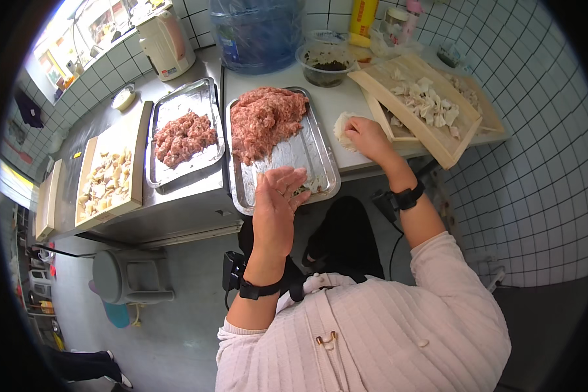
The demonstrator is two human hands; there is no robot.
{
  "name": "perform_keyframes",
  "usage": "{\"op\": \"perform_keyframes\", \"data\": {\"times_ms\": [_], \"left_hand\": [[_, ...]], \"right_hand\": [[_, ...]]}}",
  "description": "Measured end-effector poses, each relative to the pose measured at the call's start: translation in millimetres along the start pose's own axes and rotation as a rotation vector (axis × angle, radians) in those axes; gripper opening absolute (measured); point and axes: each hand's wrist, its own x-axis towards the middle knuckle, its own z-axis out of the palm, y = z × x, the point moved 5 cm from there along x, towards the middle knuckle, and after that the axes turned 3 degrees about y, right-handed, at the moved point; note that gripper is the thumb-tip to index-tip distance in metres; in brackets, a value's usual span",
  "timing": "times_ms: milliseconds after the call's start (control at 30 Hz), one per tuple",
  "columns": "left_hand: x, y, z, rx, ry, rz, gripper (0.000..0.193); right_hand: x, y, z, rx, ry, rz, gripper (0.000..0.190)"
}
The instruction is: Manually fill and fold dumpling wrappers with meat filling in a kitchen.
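My left hand [277, 210] is held palm up with its fingers apart and nothing in it, over the near edge of a metal tray [313, 164]. A large mound of minced meat [264, 120] fills the far part of this tray. Dark green bits lie by my left fingertips. My right hand [370, 139] rests on a stack of thin, round dough wrappers [344, 131] on the white worktop, right of the tray. Its fingers are curled down at the stack; whether a wrapper is pinched between them is hidden.
Left of me are a smaller tray [210, 147] of minced meat and a wooden box [139, 171] of folded dumplings. Wooden trays [411, 134] of pale folded dumplings overlap at the right, overhanging the edge. Behind stand a plastic bowl [318, 78], a blue water jug [255, 44] and an electric kettle [164, 49].
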Motion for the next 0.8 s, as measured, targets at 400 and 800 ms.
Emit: {"op": "perform_keyframes", "data": {"times_ms": [400, 800], "left_hand": [[5, -8, 1, -0.103, -0.007, 0.023, 0.042], [-3, 2, -3, -0.565, -0.089, -0.155, 0.058]], "right_hand": [[-21, -64, -30, 0.932, -0.338, 0.294, 0.012], [-22, -145, -23, 0.772, -0.036, -0.109, 0.026]]}}
